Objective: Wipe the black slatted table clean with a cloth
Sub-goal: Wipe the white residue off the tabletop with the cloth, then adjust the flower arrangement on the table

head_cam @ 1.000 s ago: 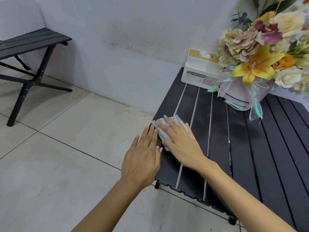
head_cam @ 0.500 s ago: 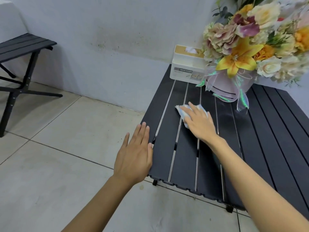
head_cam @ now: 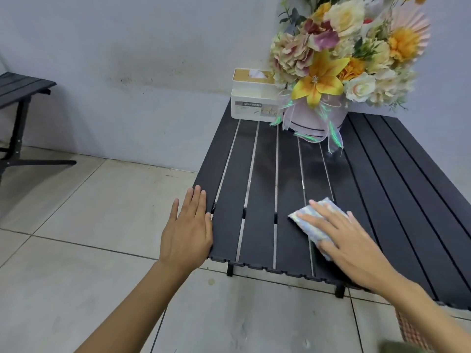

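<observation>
The black slatted table (head_cam: 260, 179) fills the right half of the view, its slats running away from me. A pale blue and white patterned cloth (head_cam: 309, 221) lies folded on the slats near the front edge. My right hand (head_cam: 349, 245) presses flat on the cloth with straight fingers, covering its right part. My left hand (head_cam: 187, 230) is flat with fingers straight, resting against the table's left edge and holding nothing.
A white tissue holder (head_cam: 253, 101) stands at the table's far left corner against the wall. Beside it sits a large flower bouquet (head_cam: 339, 62) in a pink wrapped pot with ribbons. A second black slatted table (head_cam: 17, 93) stands at far left on the tiled floor.
My right hand has slid the cloth toward me and to the right, from the middle slats to near the front edge. My left hand stays at the table's left edge.
</observation>
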The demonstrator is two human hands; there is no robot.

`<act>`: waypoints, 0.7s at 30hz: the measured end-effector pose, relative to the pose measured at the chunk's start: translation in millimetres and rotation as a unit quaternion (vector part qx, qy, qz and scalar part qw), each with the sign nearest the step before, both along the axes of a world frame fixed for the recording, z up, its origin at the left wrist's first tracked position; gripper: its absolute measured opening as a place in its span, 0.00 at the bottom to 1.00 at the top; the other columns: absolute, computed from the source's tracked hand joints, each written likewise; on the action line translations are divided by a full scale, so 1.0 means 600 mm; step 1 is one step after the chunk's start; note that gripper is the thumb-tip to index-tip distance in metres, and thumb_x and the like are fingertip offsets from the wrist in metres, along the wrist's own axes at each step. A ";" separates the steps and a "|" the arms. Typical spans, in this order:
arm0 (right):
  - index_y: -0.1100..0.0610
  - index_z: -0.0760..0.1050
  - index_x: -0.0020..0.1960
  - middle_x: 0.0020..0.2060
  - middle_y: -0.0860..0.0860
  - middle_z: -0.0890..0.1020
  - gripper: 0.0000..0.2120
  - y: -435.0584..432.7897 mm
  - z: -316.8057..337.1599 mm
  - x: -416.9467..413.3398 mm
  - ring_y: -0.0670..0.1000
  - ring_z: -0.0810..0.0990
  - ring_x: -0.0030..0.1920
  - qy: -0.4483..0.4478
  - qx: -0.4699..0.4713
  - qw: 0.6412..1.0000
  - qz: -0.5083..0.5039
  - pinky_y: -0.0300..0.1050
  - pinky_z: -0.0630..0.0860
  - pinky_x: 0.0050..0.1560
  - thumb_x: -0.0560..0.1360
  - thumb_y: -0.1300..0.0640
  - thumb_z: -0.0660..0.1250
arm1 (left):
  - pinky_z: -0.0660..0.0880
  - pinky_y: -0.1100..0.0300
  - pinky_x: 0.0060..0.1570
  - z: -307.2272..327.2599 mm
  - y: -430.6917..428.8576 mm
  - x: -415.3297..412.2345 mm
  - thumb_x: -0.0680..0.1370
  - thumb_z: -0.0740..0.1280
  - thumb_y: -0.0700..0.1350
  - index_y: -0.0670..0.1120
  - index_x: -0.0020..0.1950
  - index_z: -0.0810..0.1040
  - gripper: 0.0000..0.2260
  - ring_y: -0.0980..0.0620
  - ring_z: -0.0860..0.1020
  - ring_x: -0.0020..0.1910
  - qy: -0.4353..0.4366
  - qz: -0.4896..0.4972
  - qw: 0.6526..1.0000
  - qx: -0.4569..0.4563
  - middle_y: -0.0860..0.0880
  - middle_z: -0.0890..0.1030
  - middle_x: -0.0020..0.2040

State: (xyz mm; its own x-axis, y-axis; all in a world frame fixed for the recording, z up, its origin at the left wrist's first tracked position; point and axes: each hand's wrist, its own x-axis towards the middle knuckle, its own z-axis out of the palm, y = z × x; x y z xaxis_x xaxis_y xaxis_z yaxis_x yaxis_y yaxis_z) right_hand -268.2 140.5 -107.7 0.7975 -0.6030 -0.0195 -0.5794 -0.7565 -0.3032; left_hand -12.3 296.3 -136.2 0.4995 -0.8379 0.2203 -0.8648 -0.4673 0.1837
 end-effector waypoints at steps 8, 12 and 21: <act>0.33 0.50 0.72 0.76 0.42 0.49 0.23 -0.016 -0.015 -0.008 0.47 0.45 0.76 -0.002 -0.036 0.979 -0.201 0.60 0.43 0.73 0.77 0.45 0.41 | 0.66 0.48 0.65 0.006 -0.003 0.001 0.76 0.42 0.49 0.37 0.69 0.69 0.29 0.45 0.68 0.69 0.007 0.000 0.999 0.039 0.42 0.69 0.69; 0.27 0.48 0.67 0.72 0.33 0.44 0.30 -0.037 0.032 -0.015 0.41 0.38 0.74 -0.142 0.102 0.965 -0.198 0.57 0.35 0.72 0.65 0.33 0.43 | 0.69 0.45 0.64 0.028 -0.017 0.000 0.78 0.46 0.49 0.44 0.68 0.71 0.24 0.44 0.70 0.68 0.016 -0.019 1.000 0.014 0.46 0.70 0.69; 0.49 0.68 0.70 0.73 0.50 0.63 0.20 -0.265 0.214 0.008 0.51 0.58 0.74 -0.544 0.435 0.673 -0.249 0.56 0.55 0.72 0.80 0.49 0.52 | 0.56 0.51 0.72 0.183 -0.248 -0.035 0.80 0.50 0.59 0.58 0.73 0.58 0.22 0.54 0.60 0.73 0.566 -0.021 0.784 -0.254 0.57 0.62 0.73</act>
State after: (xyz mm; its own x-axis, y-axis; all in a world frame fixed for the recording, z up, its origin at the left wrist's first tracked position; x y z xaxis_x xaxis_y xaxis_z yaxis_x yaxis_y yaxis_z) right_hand -263.2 -18.5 20.4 0.3282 -0.9386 -0.1060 0.2260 0.1870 -0.9560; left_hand -33.0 147.5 -26.5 0.5900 -0.8068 -0.0329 -0.0272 -0.0606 0.9978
